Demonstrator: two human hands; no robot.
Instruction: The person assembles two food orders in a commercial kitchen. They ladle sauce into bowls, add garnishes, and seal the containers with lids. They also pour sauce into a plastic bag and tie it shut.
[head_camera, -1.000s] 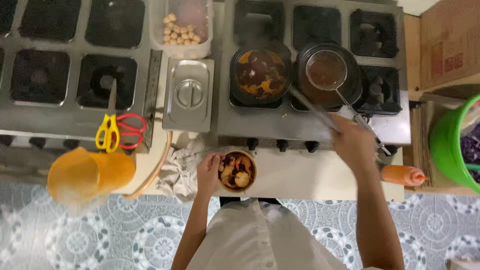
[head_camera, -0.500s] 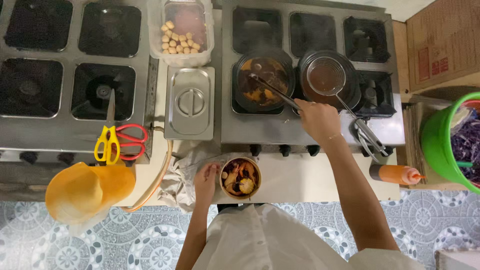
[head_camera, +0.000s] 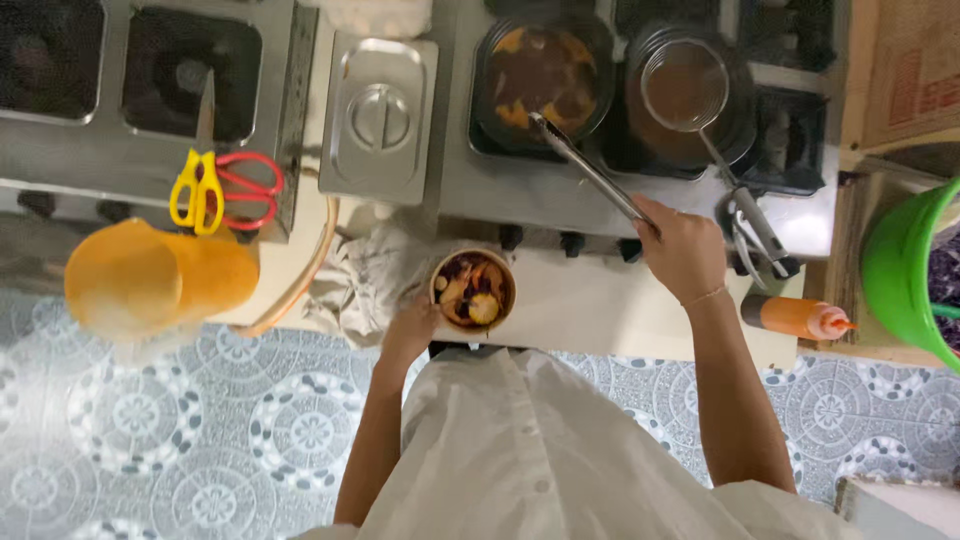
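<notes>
- The right hand stays clenched around the tongs, whose tips have slid further into the dark pot up ahead of it.
- The left hand still cups the paper bowl of mixed food at the counter edge, unmoved.
- The strainer rests in the neighbouring pot, just right of the tongs.
- The tong tips are too dim to make out; the pots are cut off at the top edge.

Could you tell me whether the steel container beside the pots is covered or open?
Covered: a flat lid with a round handle sits on the steel container.
</notes>
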